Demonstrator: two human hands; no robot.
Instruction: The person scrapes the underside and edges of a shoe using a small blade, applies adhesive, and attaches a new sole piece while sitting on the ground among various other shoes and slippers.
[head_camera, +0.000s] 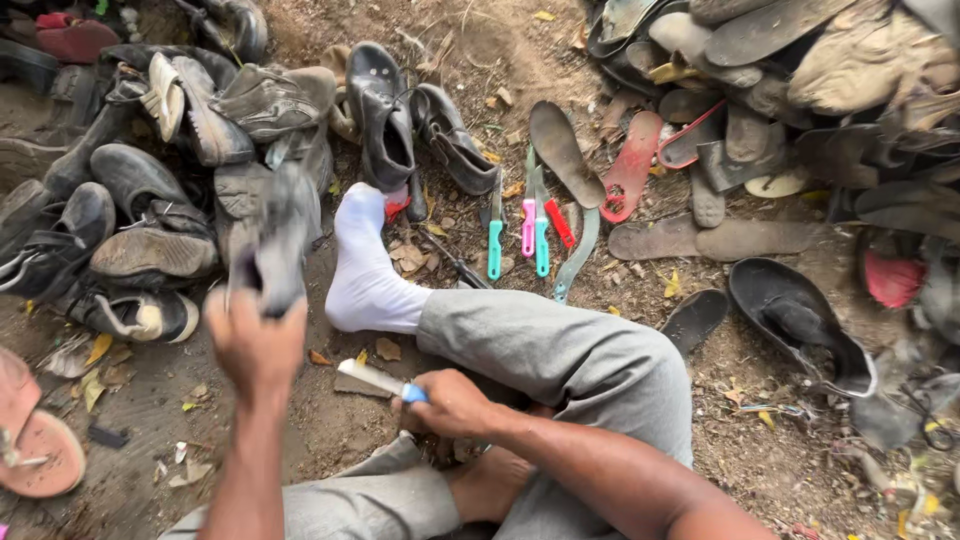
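My left hand is raised and grips a worn dark shoe, which looks blurred. My right hand rests low by my bent leg and holds a knife with a blue handle, its pale blade pointing left. My leg in grey trousers stretches forward, and the foot wears a white sock on the dirt.
A heap of old dark shoes lies to the left, with black boots beyond my foot. Several knives with teal, pink and red handles lie on the ground. Loose soles and insoles are piled at the right.
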